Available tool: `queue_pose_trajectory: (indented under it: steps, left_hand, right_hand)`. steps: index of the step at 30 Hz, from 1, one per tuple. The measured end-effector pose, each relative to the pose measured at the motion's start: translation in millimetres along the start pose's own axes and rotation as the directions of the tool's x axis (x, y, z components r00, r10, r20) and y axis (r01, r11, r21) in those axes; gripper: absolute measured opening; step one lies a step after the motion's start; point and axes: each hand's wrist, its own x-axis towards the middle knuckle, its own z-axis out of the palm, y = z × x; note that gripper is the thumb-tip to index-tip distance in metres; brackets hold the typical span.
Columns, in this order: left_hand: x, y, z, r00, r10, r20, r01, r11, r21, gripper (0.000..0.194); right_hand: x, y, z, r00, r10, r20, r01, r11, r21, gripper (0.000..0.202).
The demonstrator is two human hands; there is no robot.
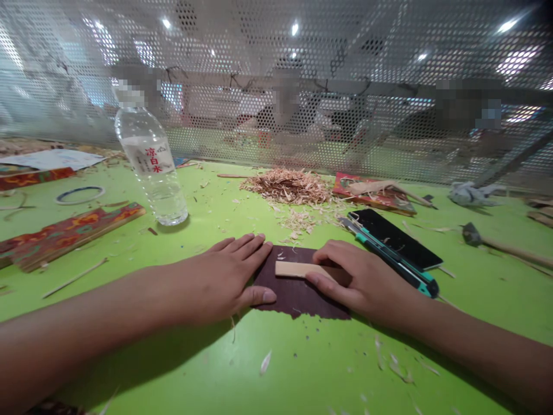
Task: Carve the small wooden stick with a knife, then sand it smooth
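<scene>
A dark brown sheet [287,297] with a ragged near edge, looking like sandpaper, lies flat on the green table. My left hand [228,276] is spread flat, its fingertips and thumb on the sheet's left side. Over the sheet's right part, my right hand [354,279] grips a pale strip of wood [291,269] between thumb and fingers. The strip lies along the sheet, its free end pointing left; its right end is hidden in the hand.
A water bottle [151,161] stands behind my left hand. Wood shavings [289,187] are heaped behind the sheet. A black phone [395,239] and teal cutter [389,253] lie beyond my right hand. Painted boards [73,233] sit left; a perforated metal screen [242,115] rises behind.
</scene>
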Motion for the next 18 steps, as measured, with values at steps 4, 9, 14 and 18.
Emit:
queue_pose_trajectory:
  steps: [4, 9, 14, 18]
  left_hand:
    - [-0.1, 0.2, 0.0, 1.000, 0.009, -0.015, -0.009, 1.000, 0.003, 0.082]
    - [-0.4, -0.2, -0.3, 1.000, 0.005, -0.012, -0.005, 1.000, -0.014, 0.082]
    - [0.3, -1.7, 1.8, 1.000, -0.003, -0.014, 0.002, 0.999, -0.038, 0.083]
    - [1.1, -1.3, 2.1, 1.000, 0.002, -0.029, -0.004, 0.999, -0.037, 0.082]
  right_hand:
    - [-0.4, -0.6, -0.7, 1.000, -0.004, -0.005, 0.004, 1.000, -0.001, 0.023]
    - [-0.3, -0.7, -0.6, 1.000, -0.003, -0.005, 0.003, 1.000, 0.004, 0.022]
    - [0.6, -0.4, -0.5, 1.000, 0.004, 0.006, -0.005, 1.000, 0.013, 0.025]
    - [0.0, -0.5, -1.2, 1.000, 0.006, 0.010, -0.006, 1.000, 0.022, 0.025]
